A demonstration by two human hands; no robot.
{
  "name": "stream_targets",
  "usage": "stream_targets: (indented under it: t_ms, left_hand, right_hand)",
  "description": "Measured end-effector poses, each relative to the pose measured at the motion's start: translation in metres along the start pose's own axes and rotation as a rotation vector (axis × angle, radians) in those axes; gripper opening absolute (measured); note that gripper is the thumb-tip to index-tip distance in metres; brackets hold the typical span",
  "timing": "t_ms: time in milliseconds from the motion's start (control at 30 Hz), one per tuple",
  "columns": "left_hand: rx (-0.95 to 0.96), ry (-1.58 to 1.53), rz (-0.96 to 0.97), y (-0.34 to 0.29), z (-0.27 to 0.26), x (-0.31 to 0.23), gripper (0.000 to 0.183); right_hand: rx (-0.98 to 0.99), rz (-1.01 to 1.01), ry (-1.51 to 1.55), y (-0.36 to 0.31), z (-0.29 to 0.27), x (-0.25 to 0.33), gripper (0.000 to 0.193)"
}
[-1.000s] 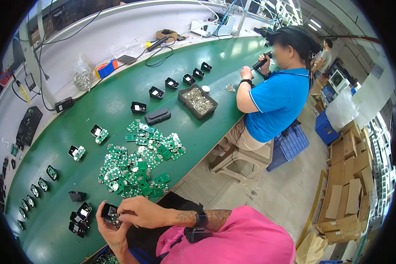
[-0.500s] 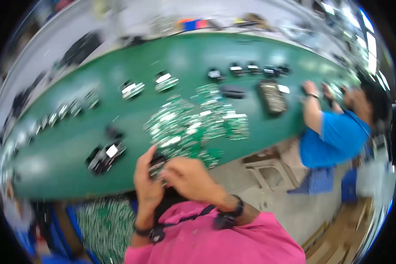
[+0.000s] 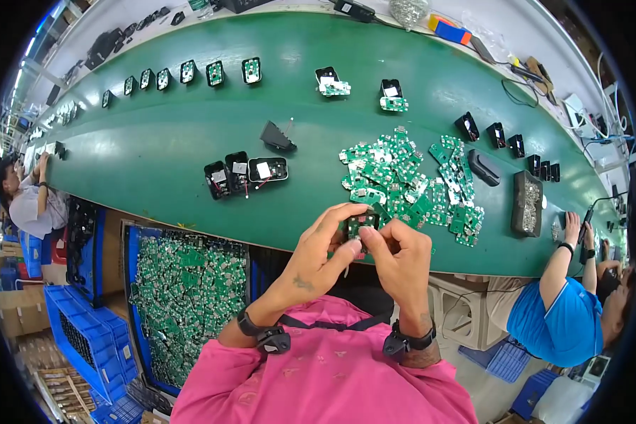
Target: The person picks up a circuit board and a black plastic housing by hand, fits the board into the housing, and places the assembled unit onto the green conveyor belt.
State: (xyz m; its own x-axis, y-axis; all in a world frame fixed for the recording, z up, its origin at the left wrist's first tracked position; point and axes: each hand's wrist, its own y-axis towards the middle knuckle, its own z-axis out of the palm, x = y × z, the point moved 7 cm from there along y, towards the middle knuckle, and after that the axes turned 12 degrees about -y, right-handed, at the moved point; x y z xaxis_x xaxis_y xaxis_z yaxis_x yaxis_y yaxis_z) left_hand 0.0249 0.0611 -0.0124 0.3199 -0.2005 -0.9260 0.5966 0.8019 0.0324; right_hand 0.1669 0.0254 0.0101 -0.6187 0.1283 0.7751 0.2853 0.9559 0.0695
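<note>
Near the table's front edge, both hands hold a small black plastic case with a green circuit board (image 3: 361, 220) in it. My left hand (image 3: 321, 247) grips the case from the left, its thumb at the near edge. My right hand (image 3: 403, 256) is closed at the right side, with its thumb pressed onto the board. Just beyond lies a loose pile of green circuit boards (image 3: 396, 169). To the left, three open black cases (image 3: 239, 169) with white blocks and red wires sit together, beside a dark wedge-shaped piece (image 3: 278, 136).
A row of board-filled cases (image 3: 215, 73) runs along the far left. Two cases with boards (image 3: 393, 95) stand at the back; several black cases (image 3: 496, 134) and a parts tray (image 3: 527, 203) are at right. A board-filled blue bin (image 3: 191, 297) stands below. Co-workers (image 3: 558, 311) sit at both ends.
My view has turned left, so the table's things appear farther right. Both hands stay on the case, and its green board now shows under my right thumb.
</note>
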Motion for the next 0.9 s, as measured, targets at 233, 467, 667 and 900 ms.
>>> stream_targets:
  t_ms: [233, 467, 667, 900]
  left_hand:
    - [-0.161, -0.033, -0.053, 0.009, -0.007, 0.007, 0.039]
    - [-0.062, 0.372, -0.104, 0.021, -0.014, -0.012, 0.041]
    - [-0.076, 0.376, 0.001, 0.034, -0.019, -0.019, 0.043]
    - [-0.279, 0.525, 0.101, 0.138, -0.118, -0.049, 0.028]
  right_hand:
    - [0.014, -0.044, 0.035, 0.003, 0.017, -0.004, 0.027]
    - [0.108, -0.082, -0.054, 0.013, 0.022, 0.005, 0.044]
    - [-0.046, -0.286, -0.035, 0.029, 0.024, 0.009, 0.041]
    - [0.022, -0.113, -0.046, 0.089, 0.033, 0.005, 0.045]
